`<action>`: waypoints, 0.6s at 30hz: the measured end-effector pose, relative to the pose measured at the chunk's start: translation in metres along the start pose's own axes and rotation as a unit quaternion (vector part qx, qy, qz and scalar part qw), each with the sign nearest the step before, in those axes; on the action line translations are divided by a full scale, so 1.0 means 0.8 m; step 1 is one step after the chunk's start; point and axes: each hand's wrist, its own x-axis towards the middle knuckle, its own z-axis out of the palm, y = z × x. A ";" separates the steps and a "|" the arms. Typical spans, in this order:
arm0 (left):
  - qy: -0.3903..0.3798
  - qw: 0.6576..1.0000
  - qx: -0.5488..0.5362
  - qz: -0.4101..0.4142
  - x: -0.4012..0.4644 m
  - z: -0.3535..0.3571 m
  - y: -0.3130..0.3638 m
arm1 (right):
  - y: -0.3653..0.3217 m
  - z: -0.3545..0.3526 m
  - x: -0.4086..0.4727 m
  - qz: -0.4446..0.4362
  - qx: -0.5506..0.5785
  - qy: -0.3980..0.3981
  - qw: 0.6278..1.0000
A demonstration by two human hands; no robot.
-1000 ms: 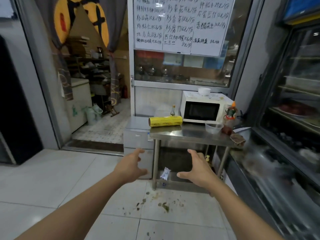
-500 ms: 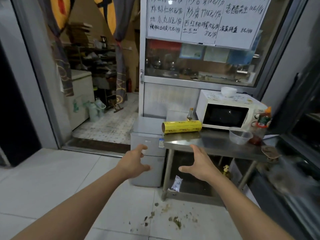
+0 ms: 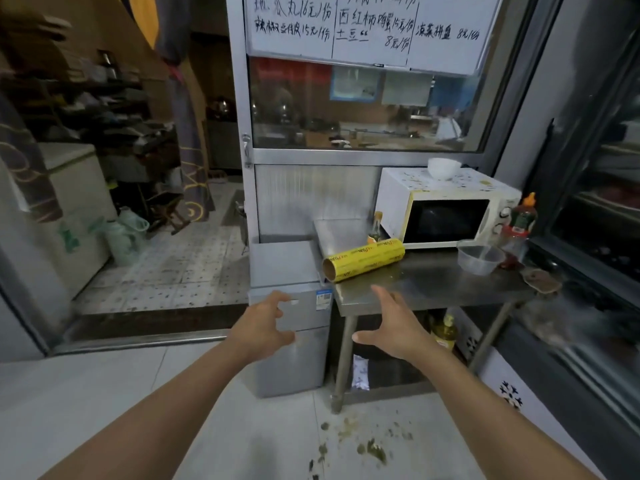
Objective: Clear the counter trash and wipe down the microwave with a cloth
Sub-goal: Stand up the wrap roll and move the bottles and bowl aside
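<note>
Both grips hang empty in front of me, my left hand (image 3: pixel 266 327) with fingers loosely curled, my right hand (image 3: pixel 393 327) spread wide. At one o'clock the microwave (image 3: pixel 446 207) stands at the back of the steel surface (image 3: pixel 433 289), a white bowl (image 3: pixel 444 168) on top. A yellow wrap roll (image 3: pixel 363 259) lies at twelve o'clock, a clear plastic bowl (image 3: pixel 479 259) at two, and scraps (image 3: pixel 367 445) litter the floor.

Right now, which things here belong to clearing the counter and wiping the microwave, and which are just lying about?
For the job:
microwave
counter
clear plastic tub
brown scrap

Lying about:
yellow wrap roll
white bowl
sauce bottle
small fridge
</note>
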 end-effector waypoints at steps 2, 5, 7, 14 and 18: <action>-0.009 1.000 0.000 0.014 0.028 -0.007 -0.012 | -0.004 0.009 0.028 0.003 -0.002 0.008 1.000; -0.019 0.999 0.006 0.032 0.078 -0.014 -0.027 | -0.004 0.021 0.075 0.013 0.003 0.013 1.000; -0.024 0.999 0.004 0.039 0.119 -0.018 -0.035 | -0.001 0.026 0.113 0.016 0.008 0.020 1.000; -0.061 0.997 0.026 0.039 0.266 -0.012 -0.046 | 0.014 0.033 0.251 0.022 0.016 0.037 0.999; -0.090 0.994 0.029 0.053 0.331 0.005 -0.050 | 0.026 0.042 0.303 0.033 0.024 0.041 0.998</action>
